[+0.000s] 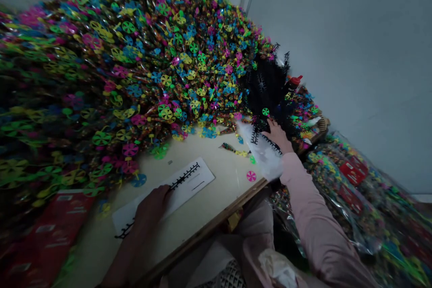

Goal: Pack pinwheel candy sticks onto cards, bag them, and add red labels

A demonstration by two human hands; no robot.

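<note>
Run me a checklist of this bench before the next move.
1. Left hand resting on the white card: ok.
2. Black toothed strip lying along the card: ok.
3. Right hand gripping the second black toothed strip: cannot tell.
4. Loose pink pinwheel lying apart on the bench: not ok.
5. Pinwheel heap off the card: ok.

Glossy cellophane-wrapped plastic pinwheels [135, 54] fill the upper left; at lower centre, a matt black plastic comb strip [184, 177] lies on a smooth white paper sheet [199, 184], near a bare wooden table edge [216, 220].
</note>
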